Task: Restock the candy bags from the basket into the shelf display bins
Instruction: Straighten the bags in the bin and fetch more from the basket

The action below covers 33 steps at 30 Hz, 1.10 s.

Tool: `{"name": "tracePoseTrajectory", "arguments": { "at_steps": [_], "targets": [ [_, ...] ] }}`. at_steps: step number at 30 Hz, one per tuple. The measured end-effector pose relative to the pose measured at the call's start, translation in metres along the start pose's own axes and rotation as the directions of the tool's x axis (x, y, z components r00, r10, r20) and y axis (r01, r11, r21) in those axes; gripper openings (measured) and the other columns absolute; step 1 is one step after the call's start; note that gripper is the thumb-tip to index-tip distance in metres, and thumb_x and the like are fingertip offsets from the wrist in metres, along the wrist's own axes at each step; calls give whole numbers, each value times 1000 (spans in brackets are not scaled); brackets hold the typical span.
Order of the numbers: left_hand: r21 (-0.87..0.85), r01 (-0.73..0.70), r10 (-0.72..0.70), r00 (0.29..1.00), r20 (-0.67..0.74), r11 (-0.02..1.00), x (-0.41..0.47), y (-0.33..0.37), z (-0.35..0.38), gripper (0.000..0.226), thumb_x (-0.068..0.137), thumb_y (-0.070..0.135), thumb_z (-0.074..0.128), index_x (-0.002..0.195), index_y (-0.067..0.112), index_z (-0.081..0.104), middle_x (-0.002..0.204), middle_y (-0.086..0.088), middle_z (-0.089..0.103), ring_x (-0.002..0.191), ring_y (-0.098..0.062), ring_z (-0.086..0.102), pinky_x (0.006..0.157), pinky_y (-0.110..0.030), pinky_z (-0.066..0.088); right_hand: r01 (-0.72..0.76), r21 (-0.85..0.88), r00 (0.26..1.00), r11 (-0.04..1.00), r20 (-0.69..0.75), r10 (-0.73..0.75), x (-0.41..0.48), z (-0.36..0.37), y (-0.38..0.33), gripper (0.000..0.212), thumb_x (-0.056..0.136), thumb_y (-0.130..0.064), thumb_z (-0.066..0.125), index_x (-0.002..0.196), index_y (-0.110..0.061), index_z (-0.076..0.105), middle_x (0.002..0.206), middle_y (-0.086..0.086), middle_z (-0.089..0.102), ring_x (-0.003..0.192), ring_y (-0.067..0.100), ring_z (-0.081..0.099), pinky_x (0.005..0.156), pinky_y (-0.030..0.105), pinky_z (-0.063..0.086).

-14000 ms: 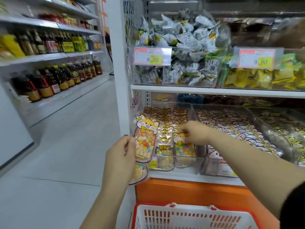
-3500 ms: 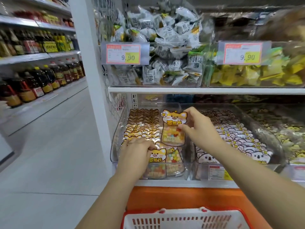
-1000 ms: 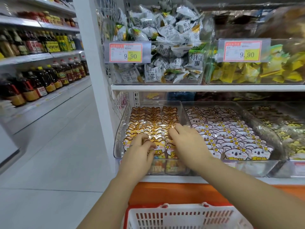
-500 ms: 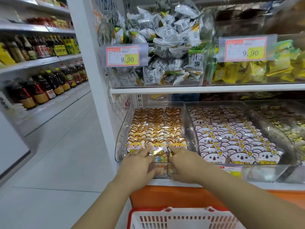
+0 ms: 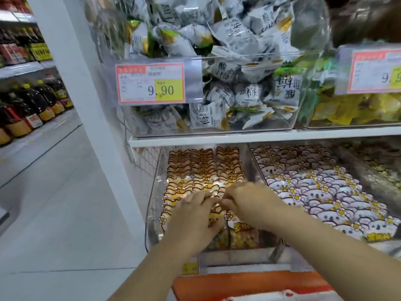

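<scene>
Orange fox-shaped candy bags (image 5: 204, 168) stand in three rows in a clear display bin (image 5: 153, 205) on the lower shelf. My left hand (image 5: 195, 220) lies on the front bags with its fingers spread. My right hand (image 5: 251, 203) rests beside it, fingertips curled onto the top edge of a front bag. Blur hides whether it pinches that bag. Both hands meet over the bin's front middle. Only the white rim of the basket (image 5: 271, 298) shows at the bottom edge.
A bin of white koala-shaped bags (image 5: 321, 192) adjoins on the right. The upper shelf holds bins of grey plum packets (image 5: 230, 72) and yellow packets (image 5: 358, 109). A white upright post (image 5: 76, 83) borders the aisle floor (image 5: 54, 192); oil bottles (image 5: 32, 105) line the far-left shelves.
The view has moved closer to the shelf. Both hands have slid from the bin's front lip up onto the front fox bags, fingertips nearly touching.
</scene>
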<state>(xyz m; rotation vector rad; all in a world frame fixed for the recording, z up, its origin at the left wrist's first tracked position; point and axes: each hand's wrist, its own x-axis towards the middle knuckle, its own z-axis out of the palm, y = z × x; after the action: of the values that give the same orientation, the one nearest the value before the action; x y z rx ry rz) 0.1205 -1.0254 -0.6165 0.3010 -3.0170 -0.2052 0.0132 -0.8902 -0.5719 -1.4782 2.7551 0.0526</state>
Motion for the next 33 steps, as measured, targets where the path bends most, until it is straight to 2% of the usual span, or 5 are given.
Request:
{"name": "tracePoseTrajectory", "arguments": {
  "at_steps": [5,16,21,26,33],
  "targets": [
    [31,-67,66,998,25,997,-6,-5,5,59,100,63,25,146,30,41,153,8,28,142,-19,27,118,-40,25,-66,34,997,997,52,64,8,3,6,26,98,-20,52,117,-24,69,120,4,59,105,27,63,88,40,54],
    [-112,-128,120,990,-69,985,-11,-10,9,41,98,50,46,134,30,52,156,16,32,146,-12,21,121,-37,12,-289,41,955,956,86,285,22,9,1,22,88,-15,63,109,-11,70,115,11,64,104,31,65,84,36,54],
    [-104,-156,144,984,-108,982,-9,-13,17,50,96,50,43,140,26,51,147,13,49,144,-20,33,119,-44,23,-331,-14,943,943,25,332,15,7,-8,27,89,-28,67,114,-15,66,115,8,67,106,30,64,87,37,50],
    [-64,-183,164,961,-224,981,-5,-14,22,38,81,53,56,103,26,71,111,10,71,114,-23,64,94,-47,53,-317,-308,946,897,-41,320,19,6,-16,24,94,-14,55,115,-15,66,121,7,63,114,28,58,101,39,38],
    [-67,-179,161,964,-210,982,-6,-16,25,40,86,55,54,109,25,68,117,8,70,121,-24,59,97,-50,50,-293,-437,951,850,-38,308,15,4,-11,24,90,-3,51,100,-18,67,100,3,71,98,25,63,102,39,31]
  ]
}}
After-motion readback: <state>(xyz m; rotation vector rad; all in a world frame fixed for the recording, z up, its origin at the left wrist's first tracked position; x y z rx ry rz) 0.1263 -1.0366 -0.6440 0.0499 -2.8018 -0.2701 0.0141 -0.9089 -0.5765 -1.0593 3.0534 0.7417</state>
